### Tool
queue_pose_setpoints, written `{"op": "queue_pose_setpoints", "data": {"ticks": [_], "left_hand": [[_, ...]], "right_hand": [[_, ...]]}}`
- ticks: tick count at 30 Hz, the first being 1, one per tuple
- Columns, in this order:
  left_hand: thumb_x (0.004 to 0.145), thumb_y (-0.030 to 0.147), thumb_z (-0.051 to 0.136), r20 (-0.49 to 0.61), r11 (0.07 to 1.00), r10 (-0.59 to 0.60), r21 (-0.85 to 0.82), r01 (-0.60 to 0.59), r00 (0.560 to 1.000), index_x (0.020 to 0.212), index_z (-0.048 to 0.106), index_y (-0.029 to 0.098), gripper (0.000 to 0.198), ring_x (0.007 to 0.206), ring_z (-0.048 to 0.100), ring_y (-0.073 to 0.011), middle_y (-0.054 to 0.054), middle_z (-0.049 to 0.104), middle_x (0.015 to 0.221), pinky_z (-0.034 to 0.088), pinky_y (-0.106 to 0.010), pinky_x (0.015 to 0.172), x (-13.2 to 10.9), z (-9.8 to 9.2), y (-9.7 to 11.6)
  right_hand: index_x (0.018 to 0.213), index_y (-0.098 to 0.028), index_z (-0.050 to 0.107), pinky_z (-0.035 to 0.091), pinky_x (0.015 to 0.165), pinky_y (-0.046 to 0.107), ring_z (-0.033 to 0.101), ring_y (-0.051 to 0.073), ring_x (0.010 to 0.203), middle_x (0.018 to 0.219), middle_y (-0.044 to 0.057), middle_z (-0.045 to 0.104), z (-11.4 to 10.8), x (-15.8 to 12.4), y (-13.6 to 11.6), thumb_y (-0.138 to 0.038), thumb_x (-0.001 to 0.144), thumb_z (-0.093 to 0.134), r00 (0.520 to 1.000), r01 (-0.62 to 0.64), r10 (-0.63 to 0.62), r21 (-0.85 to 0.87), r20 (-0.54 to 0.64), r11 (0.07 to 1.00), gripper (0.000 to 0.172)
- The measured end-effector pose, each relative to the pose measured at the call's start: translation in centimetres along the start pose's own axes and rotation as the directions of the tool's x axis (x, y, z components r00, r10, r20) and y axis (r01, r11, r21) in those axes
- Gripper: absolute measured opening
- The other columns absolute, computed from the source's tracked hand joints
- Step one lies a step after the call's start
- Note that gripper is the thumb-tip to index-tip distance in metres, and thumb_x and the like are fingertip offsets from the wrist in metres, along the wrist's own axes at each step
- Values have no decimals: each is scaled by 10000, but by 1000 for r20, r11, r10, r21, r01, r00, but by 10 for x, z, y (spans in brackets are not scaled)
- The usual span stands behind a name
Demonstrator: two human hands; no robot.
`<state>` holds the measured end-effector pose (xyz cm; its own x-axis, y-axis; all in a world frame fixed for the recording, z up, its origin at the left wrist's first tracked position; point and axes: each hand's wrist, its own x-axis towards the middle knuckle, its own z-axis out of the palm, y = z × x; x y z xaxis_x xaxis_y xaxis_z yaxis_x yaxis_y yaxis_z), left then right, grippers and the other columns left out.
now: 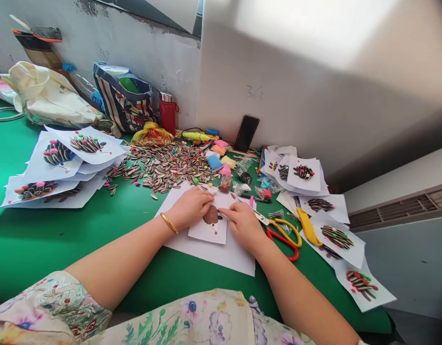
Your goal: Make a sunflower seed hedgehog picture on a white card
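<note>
Floral sleeves (206, 316) frame my view. Beyond them both hands meet on a small white card (210, 234) lying on larger sheets on the green tabletop (62, 230). The left hand (190, 207), curled, pins the card, fingertips against the brown clay lump (210, 215). The right hand (244, 224) pinches narrowly at its edge; whether around a seed I cannot tell. My worry: hard pressure could smear the clay or slide the card, and the scissors (283, 235) just beside the right wrist could snag.
</note>
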<state>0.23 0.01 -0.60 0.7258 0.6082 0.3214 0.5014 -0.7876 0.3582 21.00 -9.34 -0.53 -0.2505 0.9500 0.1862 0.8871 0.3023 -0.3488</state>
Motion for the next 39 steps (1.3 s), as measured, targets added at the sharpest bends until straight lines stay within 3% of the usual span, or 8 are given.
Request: {"op": "queue_pose_setpoints", "data": {"ticks": [6,19,27,33,39], "left_hand": [[942,178,481,25,1000,7,4,-7,1000,1089,737,170,296,1060,626,-230,-56,729,1169,471,-405,955,-1,-1,0],[935,169,487,23,1000,2,4,-3,1000,1079,736,187,289,1056,625,-234,-60,728,1157,468,-401,945,-1,-1,1],[944,171,465,33,1000,6,4,-6,999,1054,734,189,291,1036,629,-230,-57,729,1148,466,-403,929,-1,-2,1],[939,157,461,32,1000,13,6,-14,999,1030,736,192,292,1038,637,-229,-61,730,1139,459,-410,943,0,-2,2],[939,161,463,30,1000,19,-6,-19,999,1043,735,197,294,1043,636,-236,-68,730,1131,464,-417,937,0,-1,1]], "right_hand": [[1220,-330,705,374,863,372,496,226,941,925,59,603,1,-1,-1,-62,861,534,1000,30,-30,-106,3,994,480],[1233,-329,691,360,857,379,476,237,944,945,71,601,0,0,-6,-91,880,527,1000,23,-20,-153,23,988,456],[1179,-284,729,377,852,367,482,222,919,939,68,607,-6,-4,1,-49,846,530,998,53,-56,-67,-33,996,453],[1143,-327,744,367,858,369,480,211,910,907,52,590,-8,-7,-1,-53,849,542,996,85,-83,-54,25,995,450],[1141,-286,748,389,848,369,492,216,916,921,63,610,-10,-7,2,-50,853,524,997,74,-73,-22,24,997,435]]}}
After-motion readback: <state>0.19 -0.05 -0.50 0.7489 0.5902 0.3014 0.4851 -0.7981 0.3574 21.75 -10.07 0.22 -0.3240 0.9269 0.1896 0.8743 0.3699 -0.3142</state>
